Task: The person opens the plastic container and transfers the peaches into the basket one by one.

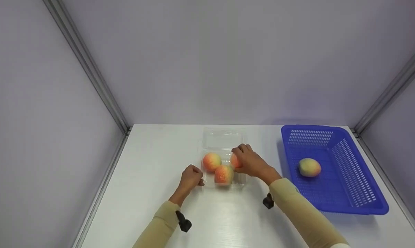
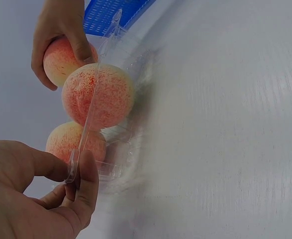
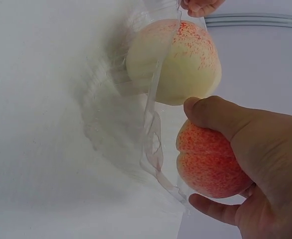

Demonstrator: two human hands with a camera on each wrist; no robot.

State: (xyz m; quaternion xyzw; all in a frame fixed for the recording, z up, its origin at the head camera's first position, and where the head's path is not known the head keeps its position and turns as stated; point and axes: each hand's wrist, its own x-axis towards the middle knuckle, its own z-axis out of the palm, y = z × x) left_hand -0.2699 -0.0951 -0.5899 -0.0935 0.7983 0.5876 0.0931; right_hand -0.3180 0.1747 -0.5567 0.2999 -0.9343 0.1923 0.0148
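A clear plastic clamshell box (image 1: 224, 139) lies with its lid folded back on the white table. In its tray sit two peaches, one at the left (image 1: 212, 162) and one at the front (image 1: 223, 175). My right hand (image 1: 252, 162) grips a third peach (image 3: 210, 159) from above, over the tray's right side. Close by its thumb in the right wrist view is the front peach (image 3: 185, 64). With thumb and fingers my left hand (image 2: 41, 194) pinches the rim of the box (image 2: 73, 167) at its left front corner.
To the right stands a blue plastic basket (image 1: 335, 210) with slotted walls; one peach (image 1: 310, 167) lies in it. Pale panels (image 1: 207, 69) with metal frame posts surround the table (image 1: 152, 155) at the back and sides.
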